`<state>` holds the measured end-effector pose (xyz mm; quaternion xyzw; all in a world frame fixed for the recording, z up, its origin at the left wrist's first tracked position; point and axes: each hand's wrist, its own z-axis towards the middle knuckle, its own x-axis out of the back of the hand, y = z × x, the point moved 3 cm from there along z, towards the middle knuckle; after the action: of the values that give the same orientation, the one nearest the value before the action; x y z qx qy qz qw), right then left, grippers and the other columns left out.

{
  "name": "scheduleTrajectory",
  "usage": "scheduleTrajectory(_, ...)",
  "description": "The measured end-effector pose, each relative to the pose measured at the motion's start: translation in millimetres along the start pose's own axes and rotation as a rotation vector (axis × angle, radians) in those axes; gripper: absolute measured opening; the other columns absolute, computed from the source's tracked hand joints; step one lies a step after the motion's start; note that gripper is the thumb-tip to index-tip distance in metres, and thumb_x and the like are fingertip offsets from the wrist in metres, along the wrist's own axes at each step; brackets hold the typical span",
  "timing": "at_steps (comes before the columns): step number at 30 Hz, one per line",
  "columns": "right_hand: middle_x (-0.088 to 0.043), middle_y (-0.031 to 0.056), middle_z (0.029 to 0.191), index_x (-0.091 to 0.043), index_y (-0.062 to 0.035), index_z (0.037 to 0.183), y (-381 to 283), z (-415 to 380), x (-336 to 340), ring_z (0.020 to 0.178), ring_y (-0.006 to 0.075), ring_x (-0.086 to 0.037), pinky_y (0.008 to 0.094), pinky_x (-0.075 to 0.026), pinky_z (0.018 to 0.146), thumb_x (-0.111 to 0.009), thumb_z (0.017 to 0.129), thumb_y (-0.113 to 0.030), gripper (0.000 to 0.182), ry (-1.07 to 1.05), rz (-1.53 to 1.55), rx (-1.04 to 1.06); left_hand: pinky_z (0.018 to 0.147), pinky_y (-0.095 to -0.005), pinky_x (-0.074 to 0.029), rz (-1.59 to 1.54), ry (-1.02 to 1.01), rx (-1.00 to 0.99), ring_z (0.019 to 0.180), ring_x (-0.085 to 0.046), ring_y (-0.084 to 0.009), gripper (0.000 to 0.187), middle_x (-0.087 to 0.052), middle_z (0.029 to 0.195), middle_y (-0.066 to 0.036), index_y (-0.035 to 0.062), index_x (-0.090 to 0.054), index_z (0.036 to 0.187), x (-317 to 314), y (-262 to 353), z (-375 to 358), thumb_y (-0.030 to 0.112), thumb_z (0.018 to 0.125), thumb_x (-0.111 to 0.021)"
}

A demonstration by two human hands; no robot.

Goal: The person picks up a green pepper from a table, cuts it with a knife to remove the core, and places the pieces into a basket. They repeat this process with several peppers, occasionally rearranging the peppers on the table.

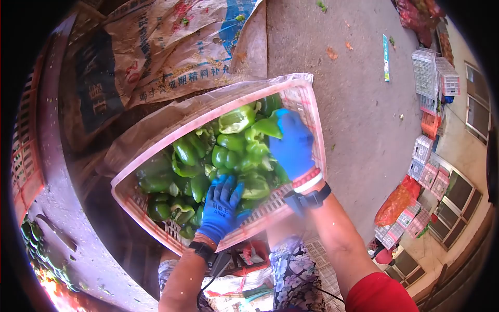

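Observation:
A pink plastic crate (118,183) full of green bell peppers (227,157) is in front of me. Several of the peppers are cut or broken open, with pale insides showing. My left hand (221,205), in a blue work glove, rests on the peppers near the crate's close side, fingers stretched out and slightly apart. Inside the far right corner, my right hand (293,143), also gloved in blue and a little blurred, has its fingers closed on a green bell pepper (266,128). Its fingertips are partly hidden behind that pepper.
Printed woven sacks (176,57) lie beyond the crate. At left runs a pale ledge (78,208), with a red crate (26,140) past it. Stacked crates (425,73) and a red mesh sack (397,202) line the wall at right. Concrete floor (358,114) lies between.

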<state>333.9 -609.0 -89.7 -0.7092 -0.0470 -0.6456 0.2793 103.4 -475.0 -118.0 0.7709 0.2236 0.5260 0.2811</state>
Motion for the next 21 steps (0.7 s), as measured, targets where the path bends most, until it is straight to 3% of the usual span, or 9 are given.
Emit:
scheduleTrajectory(2, -0.056, 0.0230, 0.131, -0.058, -0.0050, 0.124, 1.2, 1.2, 2.7, 0.122, 0.0425, -0.053, 0.0517, -0.046, 0.101, -0.072, 0.080, -0.019, 0.048, 0.135, 0.028, -0.056, 0.117, -0.0541, -0.028, -0.008, -0.045, 0.038, 0.142, -0.037, -0.0389, 0.093, -0.039, 0.154, -0.018, 0.0151, -0.043, 0.149, -7.0, -6.1, -1.4, 0.058, 0.074, -0.076)
scheduleTrajectory(5, -0.045, 0.0284, 0.144, -0.045, -0.0034, 0.142, -2.7, 1.8, -42.0, 0.133, 0.0431, -0.045, 0.0511, -0.039, 0.110, -0.066, 0.086, -0.019, 0.062, 0.000, -0.438, 0.045, 0.117, -0.0546, -0.029, -0.032, -0.053, 0.052, 0.141, -0.038, -0.0385, 0.093, -0.039, 0.155, -0.018, 0.0154, -0.043, 0.149, -8.6, -6.4, -1.9, 0.058, 0.074, -0.076)
scheduleTrajectory(6, -0.036, 0.0301, 0.151, -0.035, -0.0026, 0.152, -1.3, -4.1, -56.9, 0.140, 0.0440, -0.038, 0.0498, -0.033, 0.115, -0.063, 0.090, -0.025, 0.071, -0.144, -0.308, -0.017, 0.116, -0.0551, -0.030, -0.034, -0.053, 0.057, 0.138, -0.041, -0.0388, 0.092, -0.039, 0.154, -0.017, 0.0160, -0.043, 0.149, -10.1, -7.3, -1.9, 0.056, 0.074, -0.076)
scheduleTrajectory(10, -0.042, 0.0319, 0.144, -0.042, -0.0016, 0.145, -2.3, -11.1, -46.2, 0.126, 0.0476, -0.050, 0.0514, -0.044, 0.104, -0.062, 0.091, -0.033, 0.065, 0.029, -0.131, -0.074, 0.116, -0.0549, -0.030, -0.067, -0.060, 0.066, 0.136, -0.043, -0.0393, 0.092, -0.039, 0.154, -0.016, 0.0165, -0.043, 0.149, -8.8, -7.9, -1.2, 0.055, 0.073, -0.077)
scheduleTrajectory(13, -0.050, 0.0314, 0.134, -0.051, -0.0018, 0.132, -4.9, 9.9, -35.6, 0.110, 0.0485, -0.059, 0.0543, -0.050, 0.091, -0.064, 0.090, -0.034, 0.055, -0.390, -0.172, -0.355, 0.117, -0.0545, -0.030, -0.076, -0.054, 0.070, 0.136, -0.042, -0.0398, 0.092, -0.040, 0.154, -0.017, 0.0163, -0.043, 0.149, -8.8, -8.4, -0.5, 0.055, 0.073, -0.077)
scheduleTrajectory(14, -0.057, 0.0279, 0.125, -0.056, -0.0027, 0.120, 1.5, 17.8, -44.5, 0.102, 0.0462, -0.063, 0.0546, -0.052, 0.083, -0.067, 0.088, -0.034, 0.046, -0.194, -0.172, -0.284, 0.117, -0.0545, -0.030, -0.074, -0.054, 0.069, 0.137, -0.042, -0.0400, 0.092, -0.040, 0.154, -0.017, 0.0155, -0.043, 0.149, -8.3, -8.4, -0.5, 0.055, 0.073, -0.077)
scheduleTrajectory(17, -0.061, 0.0261, 0.123, -0.060, -0.0027, 0.119, 35.0, 56.2, -80.3, 0.107, 0.0436, -0.062, 0.0527, -0.051, 0.090, -0.067, 0.088, -0.034, 0.044, -0.445, -0.067, -0.270, 0.117, -0.0546, -0.029, -0.102, -0.024, 0.058, 0.140, -0.039, -0.0408, 0.094, -0.038, 0.154, -0.018, 0.0127, -0.042, 0.149, -13.9, -11.8, -0.1, 0.055, 0.073, -0.078)
scheduleTrajectory(18, -0.064, 0.0239, 0.119, -0.063, -0.0025, 0.117, 30.3, 52.1, -82.1, 0.111, 0.0410, -0.061, 0.0510, -0.049, 0.096, -0.067, 0.088, -0.032, 0.042, -0.253, -0.123, -0.173, 0.117, -0.0547, -0.029, -0.117, -0.012, 0.043, 0.141, -0.038, -0.0410, 0.095, -0.038, 0.154, -0.019, 0.0117, -0.042, 0.149, -14.1, -12.1, -0.3, 0.055, 0.073, -0.078)
scheduleTrajectory(21, -0.064, 0.0251, 0.120, -0.062, -0.0020, 0.121, 32.7, 51.9, -83.6, 0.113, 0.0427, -0.060, 0.0510, -0.046, 0.101, -0.067, 0.088, -0.030, 0.044, -0.294, -0.104, -0.235, 0.118, -0.0548, -0.028, -0.081, -0.037, 0.038, 0.144, -0.034, -0.0415, 0.096, -0.036, 0.155, -0.021, 0.0094, -0.041, 0.149, -12.6, -9.8, 2.1, 0.056, 0.073, -0.078)
